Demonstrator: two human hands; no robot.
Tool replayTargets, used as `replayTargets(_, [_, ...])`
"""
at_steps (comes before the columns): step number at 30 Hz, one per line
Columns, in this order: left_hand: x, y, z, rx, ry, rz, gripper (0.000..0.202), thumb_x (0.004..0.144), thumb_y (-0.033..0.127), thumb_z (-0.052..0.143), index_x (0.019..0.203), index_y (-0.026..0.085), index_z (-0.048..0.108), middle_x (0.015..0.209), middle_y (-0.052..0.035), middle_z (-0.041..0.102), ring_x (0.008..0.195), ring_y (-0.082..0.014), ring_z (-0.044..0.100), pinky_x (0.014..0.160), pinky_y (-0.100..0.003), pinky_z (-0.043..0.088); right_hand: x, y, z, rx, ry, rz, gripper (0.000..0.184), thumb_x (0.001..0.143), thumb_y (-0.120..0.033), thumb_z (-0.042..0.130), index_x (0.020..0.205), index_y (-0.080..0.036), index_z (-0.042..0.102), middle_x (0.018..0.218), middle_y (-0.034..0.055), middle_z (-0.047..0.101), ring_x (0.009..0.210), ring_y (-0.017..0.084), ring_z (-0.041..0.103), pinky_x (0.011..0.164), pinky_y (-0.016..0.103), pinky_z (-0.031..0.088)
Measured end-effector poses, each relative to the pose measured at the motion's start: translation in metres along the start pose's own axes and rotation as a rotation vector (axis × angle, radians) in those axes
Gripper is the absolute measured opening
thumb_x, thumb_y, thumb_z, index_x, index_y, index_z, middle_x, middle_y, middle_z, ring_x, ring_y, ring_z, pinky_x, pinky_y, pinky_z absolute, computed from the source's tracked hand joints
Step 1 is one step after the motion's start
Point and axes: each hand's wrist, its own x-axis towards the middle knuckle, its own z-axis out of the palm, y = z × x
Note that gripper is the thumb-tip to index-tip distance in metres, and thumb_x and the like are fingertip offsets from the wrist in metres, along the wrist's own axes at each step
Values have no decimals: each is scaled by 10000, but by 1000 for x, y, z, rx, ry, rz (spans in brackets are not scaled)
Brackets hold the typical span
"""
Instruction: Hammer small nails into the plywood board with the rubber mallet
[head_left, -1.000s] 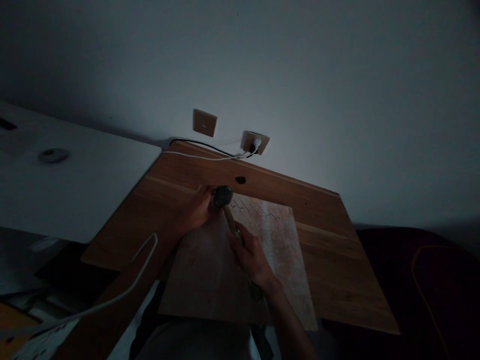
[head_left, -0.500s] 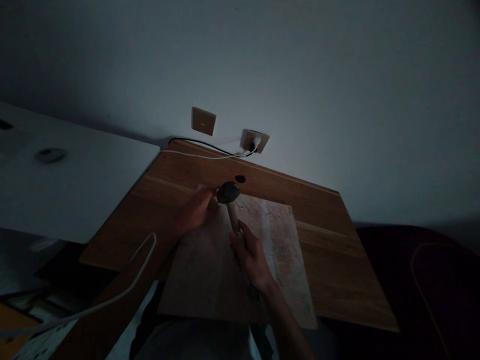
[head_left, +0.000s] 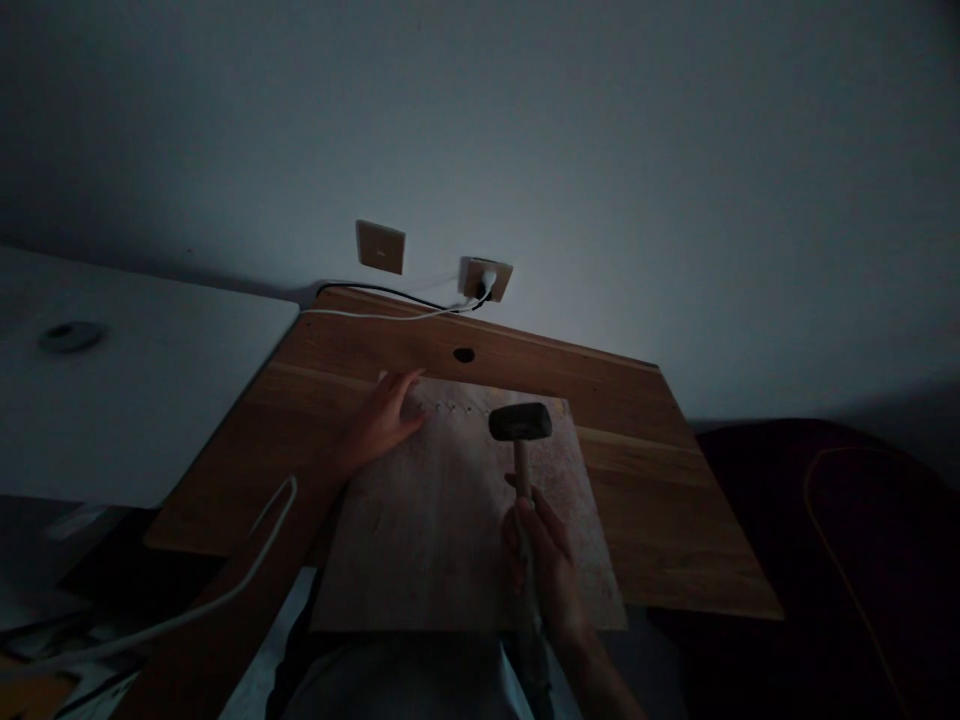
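Observation:
The room is dim. A pale square board lies on a wooden desk, its near edge over my lap. My right hand is closed round the wooden handle of a hammer, whose dark head hovers over the board's far right part. My left hand rests at the board's far left corner with fingers stretched out flat. A short row of small nails runs along the far edge of the board between my left hand and the hammer head.
A round hole is in the desk behind the board. White and black cables run to a wall socket beside a switch plate. A white table adjoins on the left; a white cable loops off the desk's left edge.
The hammer has swung away from the board's far left corner to the right and back towards me. My left hand, which was pinched beside the hammer head, now lies flat at the corner.

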Motion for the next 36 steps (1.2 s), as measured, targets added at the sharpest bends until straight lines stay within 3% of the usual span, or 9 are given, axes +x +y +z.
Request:
replayTargets(6, [1, -6, 3, 21, 45, 10, 545, 930, 234, 707, 1445, 242, 531, 1288, -97, 673, 1191, -271, 668, 1101, -491, 531, -16, 13, -7, 315, 136, 104, 709, 745, -669, 883, 1251, -243, 629, 633, -102, 574, 418, 102, 505, 391, 209, 404])
replayTargets(9, [3, -6, 4, 43, 51, 23, 489, 939, 236, 688, 1409, 238, 554, 1314, -102, 677, 1220, -275, 664, 1123, -490, 522, -16, 16, -11, 255, 25, 142, 642, 717, -602, 931, 1184, -233, 690, 842, -5, 730, 695, 203, 719, 569, 285, 565])
replayTargets(13, [3, -5, 4, 83, 29, 40, 450, 932, 219, 675, 1371, 249, 579, 1345, -99, 665, 1284, -283, 637, 1147, -487, 508, -17, 15, -18, 124, -168, 92, 534, 773, -533, 909, 1189, -245, 739, 1201, 73, 760, 1042, 288, 738, 736, 354, 630])
replayTargets(15, [3, -4, 4, 98, 33, 30, 429, 931, 218, 668, 1352, 241, 586, 1342, -102, 664, 1280, -283, 635, 1147, -487, 506, -18, 14, -26, 31, -199, 61, 563, 803, -575, 877, 1240, -253, 730, 1175, 71, 770, 971, 279, 748, 690, 355, 634])
replayTargets(20, [5, 0, 4, 128, 59, 12, 338, 938, 224, 641, 1276, 221, 617, 1253, -96, 685, 1236, -278, 645, 1124, -472, 516, -24, 17, -53, -376, -273, -52, 747, 931, -712, 683, 1456, -182, 653, 682, -1, 721, 502, 179, 626, 466, 285, 509])
replayTargets(24, [2, 12, -2, 187, 69, 19, 267, 955, 262, 628, 1218, 225, 645, 1220, -98, 681, 1202, -288, 658, 1111, -480, 519, -41, 21, -68, -548, -232, -285, 501, 1029, -564, 626, 1370, -209, 723, 987, 82, 806, 772, 234, 746, 606, 330, 599])
replayTargets(27, [-22, 28, -10, 238, 42, 63, 319, 983, 338, 619, 1278, 215, 629, 1281, -123, 653, 1262, -314, 633, 1143, -517, 501, -53, 27, -78, -749, -157, -567, 331, 1082, -376, 563, 1327, -233, 734, 1166, 129, 775, 1002, 285, 755, 832, 438, 651])
replayTargets(30, [-71, 46, -20, 277, -21, 98, 381, 999, 399, 618, 1341, 233, 611, 1511, -144, 529, 1404, -331, 561, 1204, -524, 467, -61, 39, -91, -1003, -97, -807, 354, 1064, -308, 603, 1406, -263, 679, 1335, 157, 705, 1234, 345, 684, 1020, 554, 609])
replayTargets(36, [-168, 69, -48, 395, -64, -61, 448, 1003, 530, 582, 1368, 272, 622, 1642, -121, 437, 1442, -392, 548, 1178, -562, 496, -64, 56, -104, -1321, -121, -930, 469, 1040, -330, 695, 1478, -191, 598, 1464, 195, 647, 1396, 390, 582, 1091, 600, 562])
